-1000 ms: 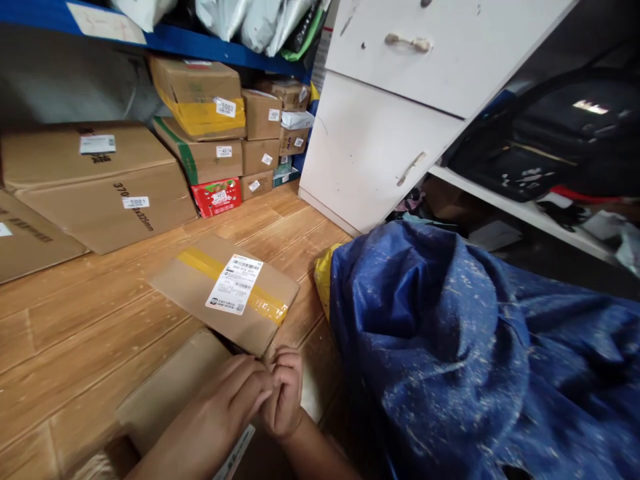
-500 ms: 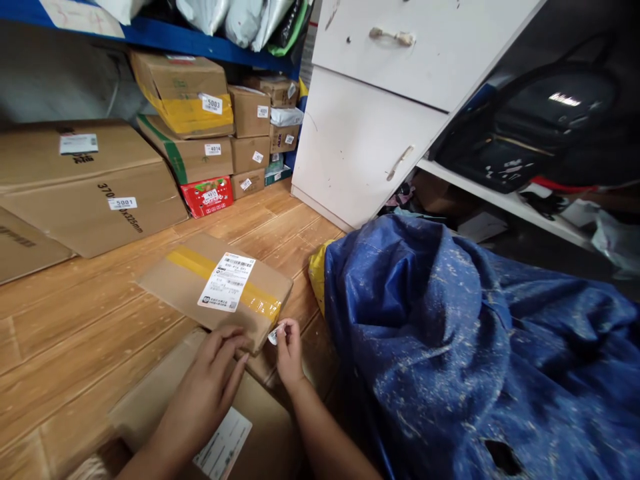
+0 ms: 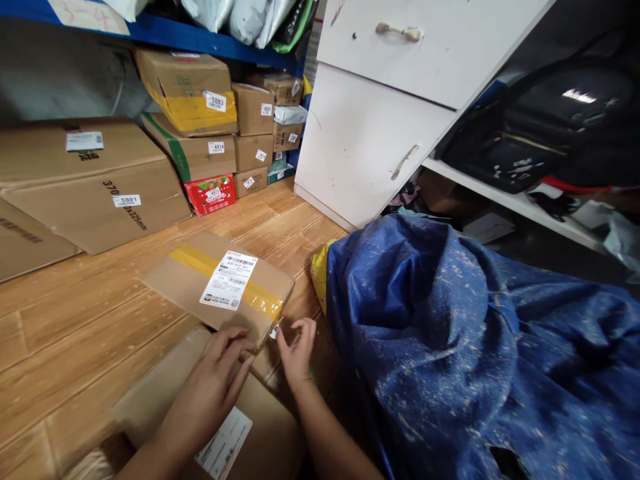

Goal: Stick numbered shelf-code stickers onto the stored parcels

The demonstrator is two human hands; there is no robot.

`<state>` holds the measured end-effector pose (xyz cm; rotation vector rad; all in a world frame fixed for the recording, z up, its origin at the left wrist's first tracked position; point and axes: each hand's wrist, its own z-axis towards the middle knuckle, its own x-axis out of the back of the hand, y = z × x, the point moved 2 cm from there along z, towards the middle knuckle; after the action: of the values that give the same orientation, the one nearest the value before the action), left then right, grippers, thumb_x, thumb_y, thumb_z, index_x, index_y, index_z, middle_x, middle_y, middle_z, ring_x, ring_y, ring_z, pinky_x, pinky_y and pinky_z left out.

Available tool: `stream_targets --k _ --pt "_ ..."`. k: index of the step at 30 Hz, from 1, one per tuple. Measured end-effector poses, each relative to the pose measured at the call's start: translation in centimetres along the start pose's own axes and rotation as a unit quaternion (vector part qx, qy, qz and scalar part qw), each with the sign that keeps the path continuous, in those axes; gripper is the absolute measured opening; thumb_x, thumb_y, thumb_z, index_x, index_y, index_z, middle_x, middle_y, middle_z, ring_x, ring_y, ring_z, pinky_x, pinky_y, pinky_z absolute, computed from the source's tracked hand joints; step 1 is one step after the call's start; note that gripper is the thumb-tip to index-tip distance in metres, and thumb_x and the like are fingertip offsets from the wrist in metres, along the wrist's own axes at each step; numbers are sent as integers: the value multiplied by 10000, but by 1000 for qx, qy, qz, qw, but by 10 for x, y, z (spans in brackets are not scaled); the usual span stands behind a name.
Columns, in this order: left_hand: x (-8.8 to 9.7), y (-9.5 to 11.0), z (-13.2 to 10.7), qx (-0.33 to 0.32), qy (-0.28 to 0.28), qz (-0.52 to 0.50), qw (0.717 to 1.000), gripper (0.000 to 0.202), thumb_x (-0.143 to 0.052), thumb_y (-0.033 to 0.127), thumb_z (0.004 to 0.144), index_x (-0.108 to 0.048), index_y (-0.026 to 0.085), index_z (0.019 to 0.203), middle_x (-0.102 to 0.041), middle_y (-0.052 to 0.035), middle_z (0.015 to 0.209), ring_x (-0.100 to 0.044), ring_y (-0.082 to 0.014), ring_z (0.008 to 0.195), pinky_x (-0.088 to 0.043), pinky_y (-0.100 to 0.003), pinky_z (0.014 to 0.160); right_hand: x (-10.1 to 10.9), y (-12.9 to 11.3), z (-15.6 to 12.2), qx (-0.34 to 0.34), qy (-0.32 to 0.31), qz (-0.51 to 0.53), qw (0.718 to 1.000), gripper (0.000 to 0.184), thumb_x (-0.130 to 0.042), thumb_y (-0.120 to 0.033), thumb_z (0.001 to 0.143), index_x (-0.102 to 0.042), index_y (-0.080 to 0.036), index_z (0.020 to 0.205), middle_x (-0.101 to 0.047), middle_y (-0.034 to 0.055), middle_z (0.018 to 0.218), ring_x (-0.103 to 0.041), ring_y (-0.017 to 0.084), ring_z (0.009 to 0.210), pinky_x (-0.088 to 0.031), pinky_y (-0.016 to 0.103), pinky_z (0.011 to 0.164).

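A flat cardboard parcel [image 3: 200, 287] with yellow tape and a white shipping label [image 3: 229, 280] lies on the wooden floor, its near corner resting on a second cardboard box [image 3: 260, 427] close to me. My left hand [image 3: 213, 387] lies on that near box, fingers stretched to the flat parcel's front edge. At the parcel's right front corner, my right hand [image 3: 296, 350] presses a small white sticker [image 3: 274, 331] with its fingertips, the other fingers spread.
A big blue sack [image 3: 475, 360] fills the right side. A white cabinet [image 3: 380, 113] stands behind it. Several labelled cardboard boxes [image 3: 90, 173] are stacked at the back left under a blue shelf [image 3: 200, 40], with a red box [image 3: 210, 195] among them.
My hands were clasped together over the near box; they separated. The left went to the flat parcel's edge, the right brought a small sticker to its corner and its fingers have spread.
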<state>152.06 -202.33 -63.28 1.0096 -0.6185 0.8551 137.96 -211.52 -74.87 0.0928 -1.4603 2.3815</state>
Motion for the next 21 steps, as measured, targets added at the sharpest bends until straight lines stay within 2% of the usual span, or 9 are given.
stream_targets --k 1,3,7,9,10,12,14,17,21 --pt "-1 -1 0 -1 -2 0 1000 156 -471 274 920 -570 244 1038 -544 -68 1112 -557 -217 1079 -521 -377 900 0 -6 2 46 -39 -25 998 159 -613 -171 750 -463 -215 725 -475 -7 776 -468 175 800 -401 308 726" --pt "-2 -2 1 -9 -6 -2 1000 144 -471 269 921 -561 245 1031 -541 -67 1109 -549 -216 1080 -517 -377 899 -1 -16 4 100 -101 -45 989 189 -513 -94 762 -424 -215 648 -452 -11 700 -448 179 761 -373 308 699" --pt "-1 -3 1 -11 -15 -6 1000 149 -469 254 924 -539 250 1056 -532 -65 1120 -533 -213 1092 -502 -379 914 -5 -31 4 112 -98 20 989 155 -418 -83 768 -436 -224 706 -461 2 733 -458 179 749 -384 308 680" --pt "0 -3 1 -8 -17 -8 1000 146 -469 253 924 -535 252 1054 -533 -63 1119 -530 -210 1093 -499 -374 914 -7 -31 5 71 -95 104 987 118 -425 -113 739 -448 -229 728 -471 8 764 -475 177 763 -406 304 684" --pt "0 -2 1 -8 -18 -8 1000 142 -469 252 924 -537 251 1048 -536 -62 1118 -532 -209 1091 -498 -371 913 -10 -29 6 21 -89 159 983 102 -433 -130 712 -441 -231 724 -469 4 757 -479 172 747 -414 297 673" --pt "1 -2 1 -9 -18 -12 1000 137 -468 249 923 -544 250 1037 -546 -59 1109 -542 -204 1076 -501 -359 902 -17 -20 6 -106 -67 265 956 101 -432 -161 643 -406 -236 707 -459 -12 715 -476 153 681 -426 278 635" --pt "1 -4 2 -9 -18 -18 1000 142 -466 243 921 -553 248 1032 -559 -54 1093 -555 -197 1053 -506 -341 883 -27 -10 2 -194 -47 323 925 114 -410 -182 593 -373 -236 687 -447 -30 659 -455 135 601 -422 257 586" --pt "3 -11 5 -2 -3 -25 1000 135 -477 258 916 -569 241 1014 -572 -49 1062 -565 -191 1029 -504 -330 872 -38 4 -11 -226 -41 304 925 54 -416 -205 614 -368 -230 614 -418 -47 558 -404 120 512 -380 231 506" --pt "10 -28 11 58 55 -35 996 181 -475 350 918 -578 229 1004 -580 -56 1050 -573 -205 1019 -493 -367 891 -34 15 -20 -235 -13 258 937 179 -460 -273 708 -349 -234 572 -355 -69 496 -349 109 466 -318 213 450"
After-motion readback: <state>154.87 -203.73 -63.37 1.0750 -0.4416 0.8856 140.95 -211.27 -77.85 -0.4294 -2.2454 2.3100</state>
